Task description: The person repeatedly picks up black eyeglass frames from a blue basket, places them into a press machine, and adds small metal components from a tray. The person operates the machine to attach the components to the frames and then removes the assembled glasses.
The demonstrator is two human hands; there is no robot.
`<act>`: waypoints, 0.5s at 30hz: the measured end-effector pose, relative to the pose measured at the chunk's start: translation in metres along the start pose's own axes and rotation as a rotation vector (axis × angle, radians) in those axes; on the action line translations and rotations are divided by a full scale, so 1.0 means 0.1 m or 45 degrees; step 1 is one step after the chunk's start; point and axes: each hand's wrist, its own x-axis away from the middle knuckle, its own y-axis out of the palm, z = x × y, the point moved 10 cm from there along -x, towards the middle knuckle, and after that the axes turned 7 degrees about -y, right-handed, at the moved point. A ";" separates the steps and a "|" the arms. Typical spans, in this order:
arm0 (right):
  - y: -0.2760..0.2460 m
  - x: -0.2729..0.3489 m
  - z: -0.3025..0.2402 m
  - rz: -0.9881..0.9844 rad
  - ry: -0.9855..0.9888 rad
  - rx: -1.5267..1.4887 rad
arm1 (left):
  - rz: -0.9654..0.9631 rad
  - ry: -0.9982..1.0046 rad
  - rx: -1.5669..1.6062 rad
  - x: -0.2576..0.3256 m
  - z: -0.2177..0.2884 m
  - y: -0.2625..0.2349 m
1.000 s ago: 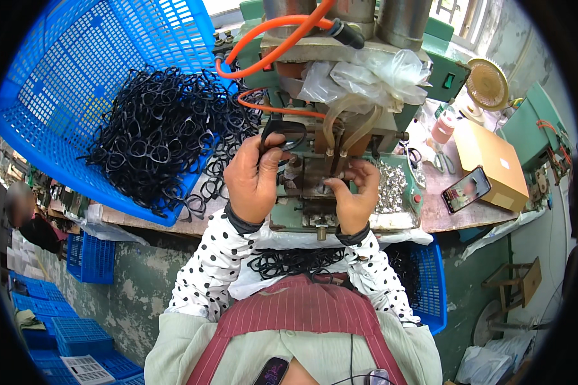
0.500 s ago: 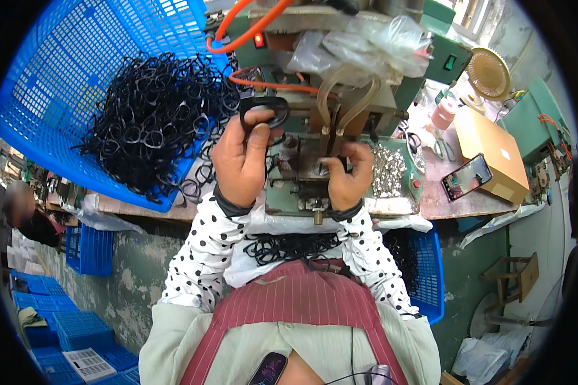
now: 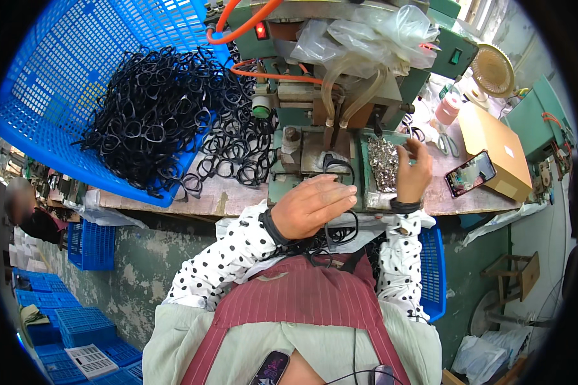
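Note:
My left hand (image 3: 313,206) is in front of the machine's metal fixture (image 3: 318,157), closed on a black eyeglass frame (image 3: 342,239). One rim shows above my fingers by the fixture and the other below them; the middle is hidden under the hand. My right hand (image 3: 415,172) is at the right edge of a green tray heaped with small silvery metal parts (image 3: 383,165). Its fingers are bent together, and whatever is between them is too small to make out. Two clear tubes (image 3: 359,99) come down above the fixture.
A blue basket (image 3: 29,119) piled with black eyeglass frames (image 3: 151,115) stands at left; more frames spill onto the table. To the right are a phone (image 3: 470,173), a cardboard box (image 3: 494,151), scissors (image 3: 447,145) and a pink bottle (image 3: 448,108). Another blue basket (image 3: 433,273) sits below.
My left hand has come down and right from beside the machine, bringing an eyeglass frame to the fixture's front. My right hand has left the fixture for the tray of metal parts.

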 end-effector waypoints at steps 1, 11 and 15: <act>-0.02 0.02 0.26 -0.090 0.039 0.201 | -0.022 0.011 0.012 0.02 -0.02 0.01; 0.20 0.42 0.40 -0.438 -0.149 0.502 | 0.006 -0.005 0.098 0.02 -0.04 -0.02; 0.16 0.29 0.51 -0.210 0.035 -0.098 | 0.011 -0.053 0.023 0.03 -0.04 0.00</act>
